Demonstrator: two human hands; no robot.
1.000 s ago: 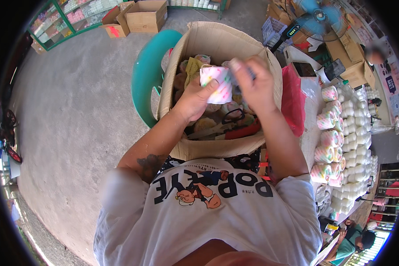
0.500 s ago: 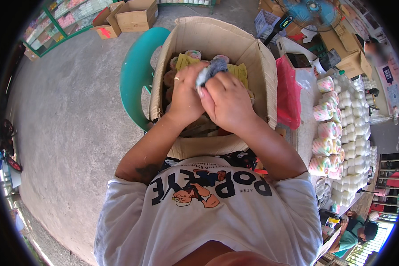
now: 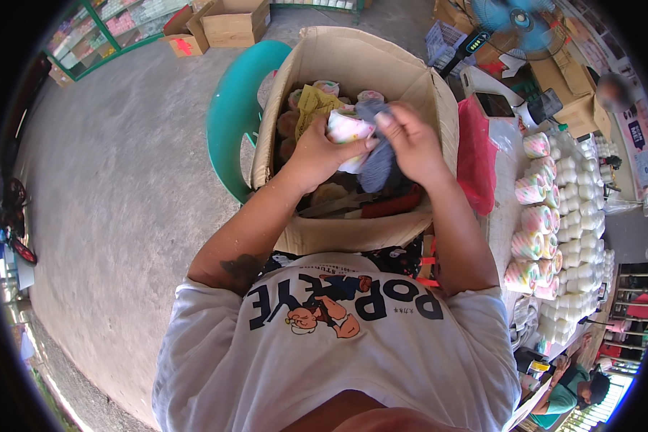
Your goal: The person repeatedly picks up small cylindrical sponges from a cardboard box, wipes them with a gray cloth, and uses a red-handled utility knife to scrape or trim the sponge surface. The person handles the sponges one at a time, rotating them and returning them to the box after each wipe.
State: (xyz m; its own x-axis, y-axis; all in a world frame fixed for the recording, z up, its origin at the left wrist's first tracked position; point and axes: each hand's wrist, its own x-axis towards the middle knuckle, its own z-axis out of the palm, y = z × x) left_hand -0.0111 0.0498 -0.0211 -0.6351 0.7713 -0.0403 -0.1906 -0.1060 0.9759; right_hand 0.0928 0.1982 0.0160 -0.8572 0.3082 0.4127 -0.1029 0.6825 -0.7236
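My left hand (image 3: 313,157) grips a small white cup-shaped piece (image 3: 349,128) with pink and pastel streaks, its thumb along the near side. Against the right side of that piece, my right hand (image 3: 416,147) holds a crumpled grey-blue cloth (image 3: 376,171), which hangs down from the fingers. Both hands are above an open cardboard box (image 3: 353,234). Inside lie several similar streaked pieces (image 3: 326,88), partly hidden by my hands, and a yellow printed sheet (image 3: 315,105). A red-handled tool (image 3: 390,206) lies near the box's front wall; its kind is unclear.
A teal plastic chair (image 3: 227,122) stands behind the box's left side. On the right, a table bears stacked white cups (image 3: 570,216), streaked cups (image 3: 528,243), a phone (image 3: 494,105) and a pink plastic bag (image 3: 475,158). A fan (image 3: 522,25) and a seated person (image 3: 569,392) are farther right.
My hands have moved apart, bringing the streaked cup-shaped piece into sight in my left hand. The bunched cloth now hangs loosely from my right hand.
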